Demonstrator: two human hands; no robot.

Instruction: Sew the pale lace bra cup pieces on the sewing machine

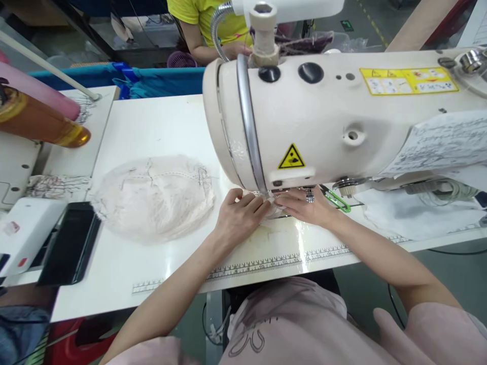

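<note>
My left hand (239,215) and my right hand (304,205) meet under the head of a cream sewing machine (304,116). Both press their fingertips on a small pale fabric piece (271,208) lying by the needle area, which the machine head mostly hides. A ring shows on my right hand. To the left on the white table (152,126) lies a rounded heap of pale pink fabric pieces (154,197), apart from both hands.
A black phone (68,243) and a white box (26,230) lie at the table's left edge. An amber thread cone (41,121) lies at far left. Green-handled snips (337,200) sit beside my right hand. A measuring tape (266,263) runs along the front edge. A person in yellow (205,25) works behind.
</note>
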